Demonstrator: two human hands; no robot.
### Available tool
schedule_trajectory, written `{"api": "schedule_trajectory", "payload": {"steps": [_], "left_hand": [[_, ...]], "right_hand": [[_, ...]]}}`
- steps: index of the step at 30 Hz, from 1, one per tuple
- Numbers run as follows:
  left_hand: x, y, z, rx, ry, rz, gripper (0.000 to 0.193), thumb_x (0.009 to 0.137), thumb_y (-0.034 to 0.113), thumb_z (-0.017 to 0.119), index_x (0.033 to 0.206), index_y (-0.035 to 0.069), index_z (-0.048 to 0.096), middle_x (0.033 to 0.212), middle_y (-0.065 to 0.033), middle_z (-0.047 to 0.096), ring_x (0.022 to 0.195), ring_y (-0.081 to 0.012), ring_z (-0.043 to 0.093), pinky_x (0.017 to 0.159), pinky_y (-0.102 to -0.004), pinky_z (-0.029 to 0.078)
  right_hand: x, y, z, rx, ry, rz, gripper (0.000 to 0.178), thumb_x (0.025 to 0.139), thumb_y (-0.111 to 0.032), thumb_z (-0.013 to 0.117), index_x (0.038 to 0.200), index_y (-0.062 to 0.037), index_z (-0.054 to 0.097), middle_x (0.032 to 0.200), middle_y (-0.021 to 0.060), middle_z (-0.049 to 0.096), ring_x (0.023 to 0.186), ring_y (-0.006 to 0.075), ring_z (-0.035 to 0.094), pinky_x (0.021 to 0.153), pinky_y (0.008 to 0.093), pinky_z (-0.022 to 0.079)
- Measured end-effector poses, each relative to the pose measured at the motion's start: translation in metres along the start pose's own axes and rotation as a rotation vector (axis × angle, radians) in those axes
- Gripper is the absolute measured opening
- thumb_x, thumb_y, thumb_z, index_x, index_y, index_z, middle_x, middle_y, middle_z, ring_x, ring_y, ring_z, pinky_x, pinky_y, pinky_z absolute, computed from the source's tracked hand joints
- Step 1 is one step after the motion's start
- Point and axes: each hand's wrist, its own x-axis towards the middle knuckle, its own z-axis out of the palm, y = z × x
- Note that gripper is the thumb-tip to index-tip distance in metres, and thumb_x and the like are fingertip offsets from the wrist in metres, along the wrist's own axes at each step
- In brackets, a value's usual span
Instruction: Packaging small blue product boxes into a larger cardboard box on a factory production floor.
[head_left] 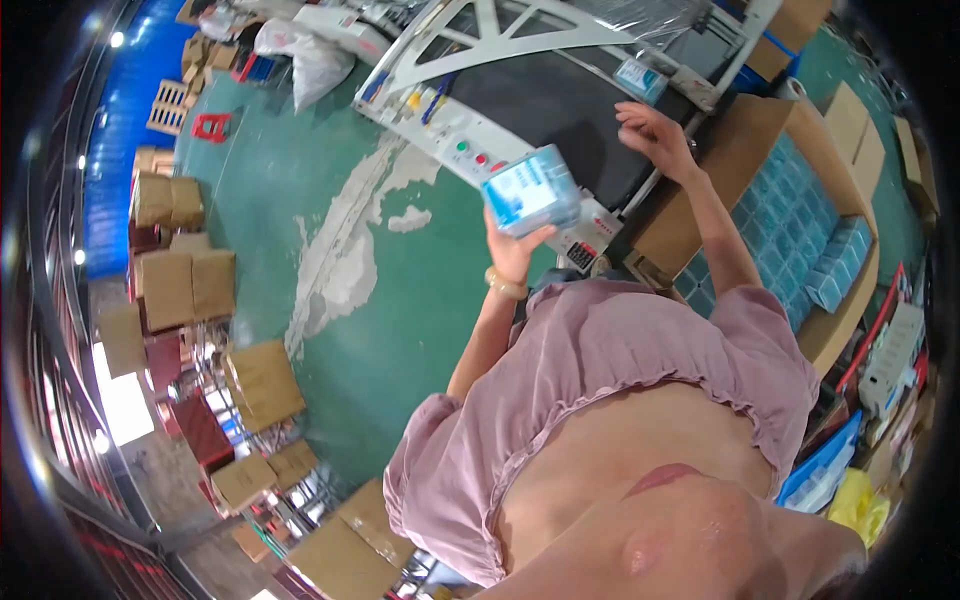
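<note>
My left hand [513, 248] is closed round the lower edge of a clear-wrapped blue-and-white pack [530, 190], held up in front of the machine's control panel. My right hand [650, 138] is over the dark conveyor belt [540, 110], holding nothing, its fingers apart and slightly bent. Just beyond it, a similar blue-and-white pack [640, 80] lies at the far right part of the belt. To the right of my right forearm, an open cardboard carton [715, 165] holds rows of blue wrapped packs [785, 215], with one pack [838, 265] lying on top of them.
The white machine frame [520, 45] arches over the belt. Buttons sit on its panel [470, 155]. Stacked brown boxes [187, 285] line the left of the green floor [400, 290], with a red stool [211, 127] farther back. A yellow bag [858, 508] lies at lower right.
</note>
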Motion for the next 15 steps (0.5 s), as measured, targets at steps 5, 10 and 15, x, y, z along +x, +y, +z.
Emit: {"api": "schedule_trajectory", "payload": {"steps": [5, 10, 15], "left_hand": [[0.008, 0.005, 0.025, -0.075, -0.086, 0.078, 0.093, 0.054, -0.001, 0.082, 0.131, 0.003, 0.027, 0.115, -0.0104, 0.049, 0.105, -0.0213, 0.052, 0.087, -0.0355, 0.047], [0.004, 0.008, 0.036, -0.12, -0.148, 0.048, 0.097, 0.053, 0.0, 0.083, 0.132, 0.004, 0.026, 0.116, -0.0108, 0.049, 0.106, -0.0224, 0.052, 0.087, -0.0361, 0.048], [-0.013, -0.007, 0.034, -0.115, -0.148, -0.019, 0.098, 0.053, 0.004, 0.085, 0.132, 0.004, 0.027, 0.118, -0.0113, 0.049, 0.107, -0.0235, 0.052, 0.086, -0.0361, 0.049]], "right_hand": [[-0.045, -0.091, 0.039, -0.304, -0.154, -0.512, 0.089, 0.055, -0.016, 0.08, 0.132, -0.0047, 0.036, 0.14, 0.0175, 0.025, 0.127, 0.032, 0.032, 0.101, 0.0402, 0.032], [-0.056, -0.079, 0.052, -0.3, -0.202, -0.473, 0.08, 0.058, -0.013, 0.077, 0.128, -0.0042, 0.039, 0.139, 0.0204, 0.022, 0.126, 0.0369, 0.031, 0.1, 0.0415, 0.033], [-0.079, -0.074, 0.05, -0.374, -0.166, -0.473, 0.074, 0.057, -0.01, 0.077, 0.123, -0.0073, 0.045, 0.133, 0.0177, 0.034, 0.12, 0.0349, 0.039, 0.097, 0.0402, 0.036]]}}
